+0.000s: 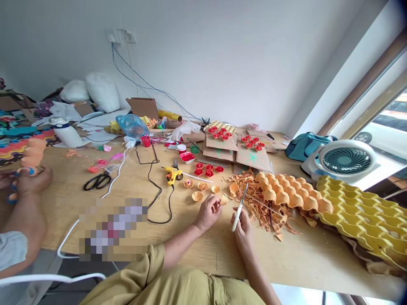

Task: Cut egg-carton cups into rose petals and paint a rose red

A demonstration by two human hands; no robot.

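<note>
Between the fingertips of my left hand (208, 214) is a small orange piece of egg carton (224, 199), cut to a pointed edge. My right hand (244, 228) is closed around a white-handled cutting tool (237, 218), its slim metal blade pointing up and away; whether it is a knife or scissors I cannot make out. Just beyond my left hand lie plain cut carton cups (197, 196) and orange rolled carton flowers (202, 186). Red-painted carton flowers (209, 173) sit behind them. Orange carton scraps (254, 199) are heaped beyond my right hand.
An orange egg tray (292, 190) and a yellow one (365, 216) lie at right, near a fan (346, 157). A yellow glue gun (173, 174), its cord and black scissors (97, 181) lie left of centre. Another person's hand (34, 182) holds a carton strip at far left.
</note>
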